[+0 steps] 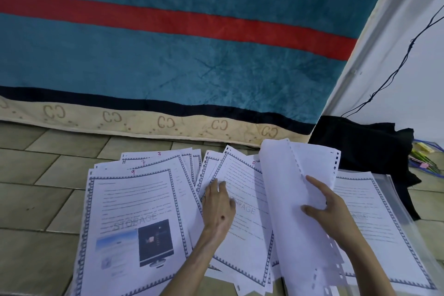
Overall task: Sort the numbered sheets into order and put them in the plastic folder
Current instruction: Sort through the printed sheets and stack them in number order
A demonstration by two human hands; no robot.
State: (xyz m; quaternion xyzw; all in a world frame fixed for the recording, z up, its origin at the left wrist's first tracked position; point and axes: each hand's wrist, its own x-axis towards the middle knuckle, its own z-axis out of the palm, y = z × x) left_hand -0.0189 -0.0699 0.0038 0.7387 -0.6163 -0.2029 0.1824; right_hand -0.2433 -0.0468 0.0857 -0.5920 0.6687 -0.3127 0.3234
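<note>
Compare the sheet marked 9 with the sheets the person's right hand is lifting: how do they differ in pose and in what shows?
The sheet marked 9 lies flat on the floor, printed face up, with a STORAGE watermark and a monitor picture. The lifted sheets stand curled upward, held by the right hand, showing blank white backs. No hand touches sheet 9; the left hand rests on the middle pile. Both are white paper.

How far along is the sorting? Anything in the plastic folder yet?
Early to midway. Sheets lie fanned on the floor: the left pile shows 9, 7 and 3, so it is not in order. One bordered sheet lies on the plastic folder; whether inside it, I cannot tell. The left hand rests on the middle pile; the right hand holds a lifted sheet. Ordering and filing remain.
</note>
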